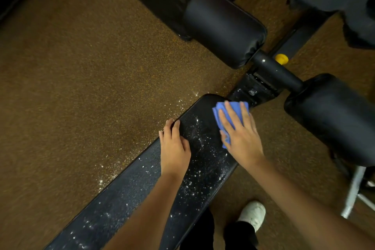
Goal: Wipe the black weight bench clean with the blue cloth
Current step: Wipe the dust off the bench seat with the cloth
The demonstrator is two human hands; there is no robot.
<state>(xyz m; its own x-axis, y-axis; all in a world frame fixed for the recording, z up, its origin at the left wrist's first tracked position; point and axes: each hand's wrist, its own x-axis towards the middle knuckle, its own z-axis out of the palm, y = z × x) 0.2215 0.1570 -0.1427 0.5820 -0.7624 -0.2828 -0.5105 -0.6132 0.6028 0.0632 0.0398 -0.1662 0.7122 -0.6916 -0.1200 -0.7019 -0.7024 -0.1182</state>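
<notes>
A black weight bench (129, 195) runs diagonally from the lower left of the frame to the centre, its pad speckled with white droplets. Near its far end, right of centre, the right hand (240, 134) presses a blue cloth (231, 111) flat against the pad with fingers spread and straight. The left hand (174, 146) rests just beside it on the bench's left edge, fingers relaxed, holding nothing. Two black roller pads (223, 26) sit in the upper right. A white shoe (252, 214) stands on the brown floor (71, 87) at the bottom.
</notes>
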